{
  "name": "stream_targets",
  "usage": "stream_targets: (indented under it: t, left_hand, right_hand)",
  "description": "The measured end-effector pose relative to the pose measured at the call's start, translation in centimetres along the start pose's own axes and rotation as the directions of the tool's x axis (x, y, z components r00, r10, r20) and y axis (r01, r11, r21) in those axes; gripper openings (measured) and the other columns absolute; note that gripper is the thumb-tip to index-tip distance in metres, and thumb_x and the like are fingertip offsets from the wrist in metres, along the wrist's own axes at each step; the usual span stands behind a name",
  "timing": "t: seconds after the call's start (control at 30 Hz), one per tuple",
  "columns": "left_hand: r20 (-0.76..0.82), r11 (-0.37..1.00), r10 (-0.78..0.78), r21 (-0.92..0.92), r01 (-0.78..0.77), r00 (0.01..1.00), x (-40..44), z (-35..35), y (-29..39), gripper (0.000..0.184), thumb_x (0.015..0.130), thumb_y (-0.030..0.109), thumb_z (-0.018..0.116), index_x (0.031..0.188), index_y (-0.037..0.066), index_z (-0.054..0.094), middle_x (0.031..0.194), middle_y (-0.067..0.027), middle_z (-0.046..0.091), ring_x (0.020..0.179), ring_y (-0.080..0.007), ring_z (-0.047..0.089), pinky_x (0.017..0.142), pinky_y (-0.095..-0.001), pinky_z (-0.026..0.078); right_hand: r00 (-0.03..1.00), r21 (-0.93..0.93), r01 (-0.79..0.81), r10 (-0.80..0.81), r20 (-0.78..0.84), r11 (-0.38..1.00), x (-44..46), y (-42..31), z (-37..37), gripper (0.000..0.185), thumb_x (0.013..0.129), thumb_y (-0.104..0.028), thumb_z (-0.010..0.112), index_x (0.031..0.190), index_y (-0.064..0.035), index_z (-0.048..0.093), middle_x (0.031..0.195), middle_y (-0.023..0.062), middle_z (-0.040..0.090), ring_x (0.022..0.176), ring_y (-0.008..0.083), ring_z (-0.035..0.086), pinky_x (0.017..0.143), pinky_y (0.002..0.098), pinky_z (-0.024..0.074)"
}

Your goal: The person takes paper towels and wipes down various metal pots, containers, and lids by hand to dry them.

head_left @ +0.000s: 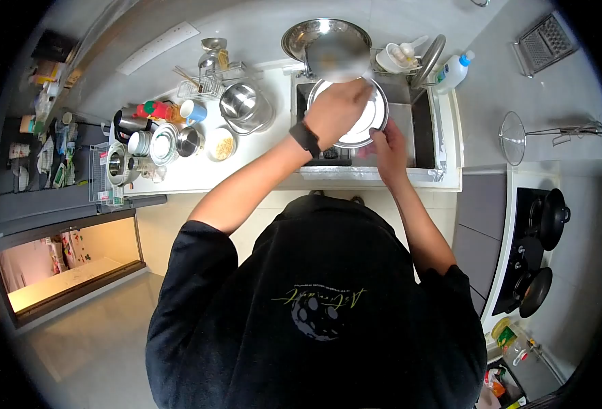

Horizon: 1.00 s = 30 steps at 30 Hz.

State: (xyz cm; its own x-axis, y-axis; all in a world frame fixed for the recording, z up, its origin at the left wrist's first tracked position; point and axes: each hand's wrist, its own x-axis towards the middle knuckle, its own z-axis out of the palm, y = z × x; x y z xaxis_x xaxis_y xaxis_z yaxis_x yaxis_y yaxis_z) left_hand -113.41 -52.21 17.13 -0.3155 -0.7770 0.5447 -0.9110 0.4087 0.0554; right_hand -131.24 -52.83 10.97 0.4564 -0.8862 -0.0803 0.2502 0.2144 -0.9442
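Observation:
A round, shiny, pale plate (371, 128) with a dark line near its rim is held over the sink (401, 116). My right hand (391, 150) grips its lower right rim, thumb on top and fingers partly hidden beneath. My left hand (342, 112), with a dark watch on the wrist, lies over the plate's upper left part. Its fingers are bent together, and whatever they hold is hidden. Just behind the plate, a large metal bowl (294, 42) leans at the wall, partly covered by a blurred patch.
A metal pot (241, 102), a bowl of pale food bits (222, 145), a blue mug (193, 111) and stacked dishes (164, 144) crowd the counter at left. The faucet (431, 58) and a white bottle (455, 70) stand right of the sink. Pans (553, 218) sit on the stove.

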Motion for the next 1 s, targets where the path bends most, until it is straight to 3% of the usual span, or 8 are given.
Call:
stream_targets:
  t: [0.1, 0.23, 0.3, 0.37, 0.43, 0.57, 0.77, 1.0]
  left_hand:
    - [0.166, 0.969, 0.168, -0.209, -0.132, 0.972, -0.8, -0.4, 1.7, 0.024, 0.089, 0.014, 0.063, 0.11, 0.005, 0.07, 0.108, -0.0094, 0.065, 0.102, -0.0285, 0.063, 0.088, -0.0398, 0.054]
    - [0.206, 0.986, -0.154, -0.026, 0.162, 0.966, -0.9, -1.7, -1.0, 0.017, 0.09, 0.012, 0.061, 0.102, 0.002, 0.069, 0.099, -0.0119, 0.064, 0.095, -0.0312, 0.063, 0.083, -0.0429, 0.053]
    - [0.255, 0.983, -0.119, -0.105, 0.15, 0.96, -1.6, -1.3, -0.6, 0.02, 0.09, 0.012, 0.061, 0.106, 0.002, 0.069, 0.098, -0.0125, 0.064, 0.096, -0.0328, 0.064, 0.084, -0.0427, 0.054]
    - [0.104, 0.957, 0.217, -0.22, -0.191, 0.971, -3.5, 0.1, 1.7, 0.01, 0.083, 0.01, 0.064, 0.088, 0.005, 0.07, 0.094, -0.0082, 0.065, 0.095, -0.0283, 0.063, 0.081, -0.0406, 0.054]
    - [0.098, 0.943, 0.166, -0.308, -0.129, 0.981, -3.2, -0.8, 0.3, 0.009, 0.082, 0.011, 0.065, 0.084, 0.005, 0.071, 0.095, -0.0061, 0.064, 0.095, -0.0274, 0.063, 0.083, -0.0402, 0.053]
    - [0.306, 0.999, -0.023, 0.033, 0.013, 0.952, -3.0, -3.1, -1.1, 0.022, 0.079, 0.008, 0.067, 0.1, 0.005, 0.074, 0.101, -0.0076, 0.069, 0.1, -0.0257, 0.064, 0.088, -0.0371, 0.052]
    - [0.27, 0.852, -0.118, -0.467, 0.237, 0.955, -4.0, -1.2, 1.5, 0.017, 0.087, 0.004, 0.065, 0.103, 0.004, 0.072, 0.095, -0.0117, 0.069, 0.091, -0.0319, 0.066, 0.08, -0.0424, 0.054]
    - [0.14, 0.818, -0.154, -0.537, 0.205, 0.978, -3.7, -0.2, 2.1, 0.028, 0.085, 0.002, 0.064, 0.111, 0.007, 0.074, 0.102, -0.0095, 0.071, 0.093, -0.031, 0.067, 0.082, -0.0403, 0.056]
  right_hand:
    - [1.0, 0.066, -0.011, 0.011, -0.003, 0.998, 0.4, 0.3, -0.3, 0.03, 0.098, -0.003, 0.049, 0.127, 0.0027, 0.053, 0.097, 0.0121, 0.066, 0.06, 0.0186, 0.067, 0.053, 0.0298, 0.0558]
    - [0.995, -0.01, -0.005, 0.004, -0.098, 1.0, -0.3, -0.7, -0.3, 0.032, 0.097, -0.003, 0.048, 0.127, -0.0003, 0.058, 0.102, 0.0075, 0.067, 0.064, 0.016, 0.065, 0.055, 0.0286, 0.0548]
    - [0.998, 0.003, 0.003, -0.003, -0.064, 1.0, 0.1, -0.2, -0.8, 0.029, 0.098, -0.003, 0.049, 0.124, 0.0001, 0.058, 0.101, 0.0081, 0.067, 0.062, 0.0163, 0.064, 0.054, 0.0289, 0.0543]
    - [0.999, -0.009, 0.014, -0.015, -0.037, 1.0, 0.5, 0.3, -1.4, 0.027, 0.098, -0.003, 0.049, 0.124, 0.0004, 0.058, 0.101, 0.0086, 0.068, 0.061, 0.0165, 0.064, 0.054, 0.0291, 0.0542]
    - [1.0, -0.018, 0.022, -0.022, -0.007, 1.0, 0.8, 0.3, -1.5, 0.026, 0.099, -0.004, 0.049, 0.123, 0.0007, 0.058, 0.1, 0.009, 0.068, 0.06, 0.0167, 0.064, 0.054, 0.0293, 0.0542]
    - [0.995, 0.019, 0.038, -0.036, -0.095, 0.999, 0.5, -0.3, -1.3, 0.031, 0.099, -0.002, 0.049, 0.129, 0.0029, 0.055, 0.101, 0.01, 0.067, 0.06, 0.0171, 0.065, 0.055, 0.0287, 0.0549]
    - [0.995, -0.107, 0.06, -0.068, -0.077, 0.993, 0.7, 0.4, -0.7, 0.028, 0.102, -0.01, 0.056, 0.128, 0.0021, 0.056, 0.102, 0.0095, 0.066, 0.06, 0.014, 0.065, 0.054, 0.0264, 0.0525]
    - [1.0, -0.062, 0.023, -0.024, -0.016, 0.998, 1.0, 0.2, -0.2, 0.026, 0.104, -0.016, 0.055, 0.124, -0.0007, 0.059, 0.093, 0.0057, 0.066, 0.059, 0.0124, 0.062, 0.054, 0.0261, 0.0508]
